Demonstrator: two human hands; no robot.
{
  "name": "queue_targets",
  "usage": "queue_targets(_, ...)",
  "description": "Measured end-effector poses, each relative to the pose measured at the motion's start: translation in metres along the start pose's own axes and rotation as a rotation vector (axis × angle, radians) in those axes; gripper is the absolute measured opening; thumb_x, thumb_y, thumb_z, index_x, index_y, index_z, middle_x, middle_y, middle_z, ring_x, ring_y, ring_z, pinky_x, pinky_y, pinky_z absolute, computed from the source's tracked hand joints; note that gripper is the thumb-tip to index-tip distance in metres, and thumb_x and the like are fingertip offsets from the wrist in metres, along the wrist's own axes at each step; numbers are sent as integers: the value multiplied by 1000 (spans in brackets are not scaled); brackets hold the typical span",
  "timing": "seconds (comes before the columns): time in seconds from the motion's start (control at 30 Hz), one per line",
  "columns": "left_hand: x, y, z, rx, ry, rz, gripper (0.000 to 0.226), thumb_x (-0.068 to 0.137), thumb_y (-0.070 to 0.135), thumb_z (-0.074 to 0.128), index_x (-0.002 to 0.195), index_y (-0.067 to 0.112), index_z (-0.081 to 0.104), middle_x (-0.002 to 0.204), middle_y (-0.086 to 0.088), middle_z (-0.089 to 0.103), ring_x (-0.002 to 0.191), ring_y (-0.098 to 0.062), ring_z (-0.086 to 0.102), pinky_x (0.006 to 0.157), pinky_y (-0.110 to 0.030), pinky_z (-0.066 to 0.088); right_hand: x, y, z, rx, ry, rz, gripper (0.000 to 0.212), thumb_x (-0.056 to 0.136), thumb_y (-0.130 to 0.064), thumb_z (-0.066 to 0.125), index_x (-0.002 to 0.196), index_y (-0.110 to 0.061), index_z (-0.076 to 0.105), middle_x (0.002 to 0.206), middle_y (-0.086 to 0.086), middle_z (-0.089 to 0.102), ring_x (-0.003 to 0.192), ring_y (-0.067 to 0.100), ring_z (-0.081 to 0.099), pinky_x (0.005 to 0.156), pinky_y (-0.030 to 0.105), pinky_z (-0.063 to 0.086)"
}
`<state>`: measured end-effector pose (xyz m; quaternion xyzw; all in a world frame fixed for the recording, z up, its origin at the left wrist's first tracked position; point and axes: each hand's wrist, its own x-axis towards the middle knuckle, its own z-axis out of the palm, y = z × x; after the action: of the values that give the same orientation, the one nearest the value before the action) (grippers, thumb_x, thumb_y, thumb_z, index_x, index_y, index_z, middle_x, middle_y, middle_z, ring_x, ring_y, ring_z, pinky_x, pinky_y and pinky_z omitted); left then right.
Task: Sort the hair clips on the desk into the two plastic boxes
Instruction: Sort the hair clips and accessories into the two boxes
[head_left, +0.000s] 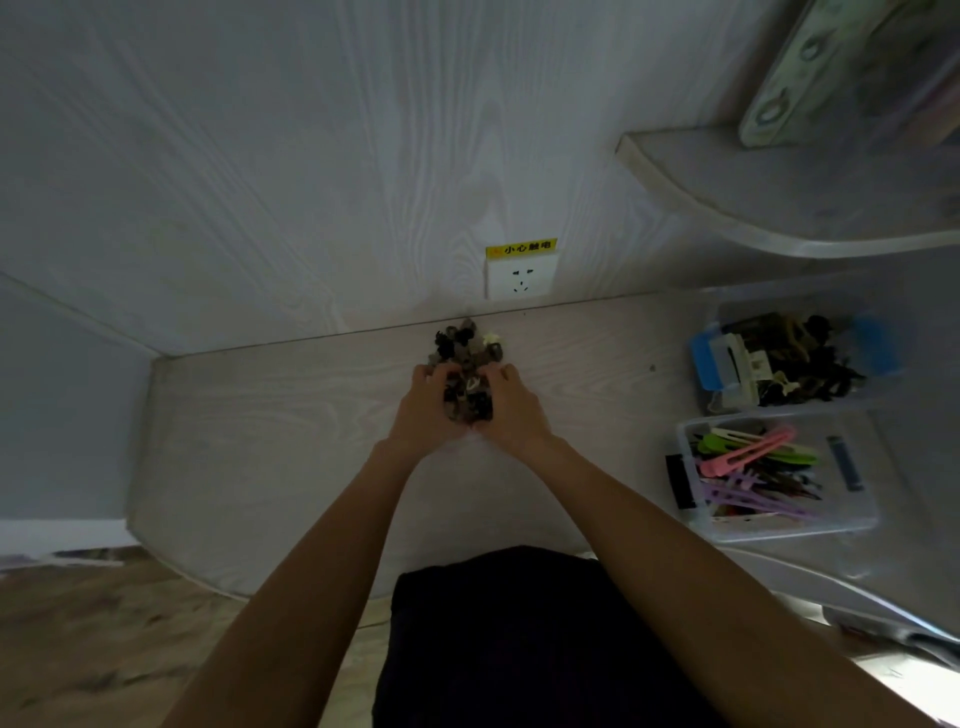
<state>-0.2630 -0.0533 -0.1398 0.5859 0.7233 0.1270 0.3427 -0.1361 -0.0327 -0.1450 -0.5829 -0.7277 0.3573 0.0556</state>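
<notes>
Dozens of small dark claw clips (466, 364), mostly black and brown with a pale one or two among them, lay heaped on the desk (291, 415) directly below the wall socket (521, 277), the far end of the heap almost against the wall. Both hands were cupped round the near end of that heap: the left hand (422, 410) on its left flank, the right hand (511, 410) on its right, fingers curled inward and closed around a clump of clips held between the two palms. The forearms ran straight out from the body and met at the wrists' level, thumbs uppermost. I judged the step in hand to be gathering a double handful of the small clips. Well to the right of the socket stood the two boxes, the blue-latched box (789, 358) nearer the wall, already holding dark clips of the same kind, and the clear box (774, 478) in front of it, filled with long pink, green and purple clips. The next move would call for lifting the scoop, palms kept pressed together so nothing spilled, and carrying it rightwards to the blue-latched box.
</notes>
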Motion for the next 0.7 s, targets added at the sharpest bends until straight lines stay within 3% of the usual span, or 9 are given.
queue_targets(0.23, 1, -2, -5, -69, -54, 44, 61, 72, 18, 75, 126, 17, 48, 119, -13, 54, 109, -28, 51, 91, -29, 39, 4, 2, -8, 66, -70, 17, 59, 75, -25, 71, 124, -11, 41, 119, 19, 49, 104, 34, 53, 85, 35, 43)
queue_targets(0.4, -9, -11, -1, -215, -79, 16, 52, 73, 17, 76, 119, 18, 53, 107, -5, 61, 96, -24, 61, 89, -36, 48, 0, 8, -9, 194, -91, 13, 64, 68, -30, 78, 119, -14, 43, 114, 15, 60, 102, 30, 58, 79, 31, 44)
queue_targets(0.57, -11, -9, 1, -347, -59, -41, 48, 79, 14, 71, 123, 18, 53, 110, -3, 57, 98, -20, 57, 92, -33, 47, 0, 5, -14, 298, -105, 26, 60, 73, -19, 75, 122, -11, 42, 121, 17, 58, 107, 31, 57, 87, 35, 47)
queue_targets(0.7, -19, 1, 3, -538, -56, -128, 37, 88, 9, 58, 125, 16, 53, 114, -8, 58, 99, -20, 58, 86, -26, 49, -2, 5, -16, 379, -90, 37, 58, 77, -11, 70, 128, -10, 42, 127, 15, 56, 116, 29, 54, 88, 25, 41)
